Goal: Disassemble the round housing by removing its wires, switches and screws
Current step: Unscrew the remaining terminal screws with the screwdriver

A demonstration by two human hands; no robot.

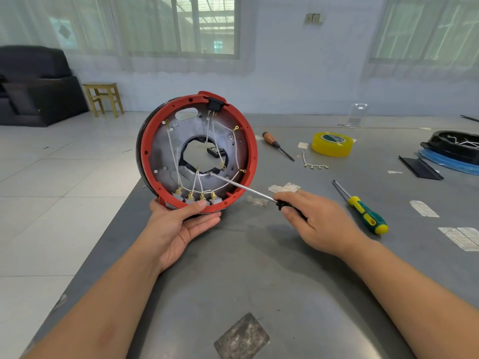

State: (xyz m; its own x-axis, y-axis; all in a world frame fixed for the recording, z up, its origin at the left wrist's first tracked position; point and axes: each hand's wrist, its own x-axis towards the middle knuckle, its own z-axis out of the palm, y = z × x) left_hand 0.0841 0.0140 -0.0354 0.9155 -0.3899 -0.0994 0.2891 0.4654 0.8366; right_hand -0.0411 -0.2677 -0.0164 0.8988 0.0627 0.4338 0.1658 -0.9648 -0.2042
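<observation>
Your left hand (181, 224) cradles the round red-rimmed housing (197, 151) from below, thumb curled over its lower edge, holding it upright on its rim above the near corner of the grey metal table (259, 281); white wires (234, 151) loop across its silver inner plate, and four grey switches (195, 199) with brass terminals sit just above your thumb; your right hand (316, 221) grips the black handle of a long-shafted screwdriver (243, 187), its tip reaching the plate near the central opening; just right of that hand lies a yellow-and-green screwdriver (363, 208); beyond it, an orange-handled screwdriver (276, 145), a yellow tape roll (332, 145) and a loose wire strip with terminals (313, 164).
</observation>
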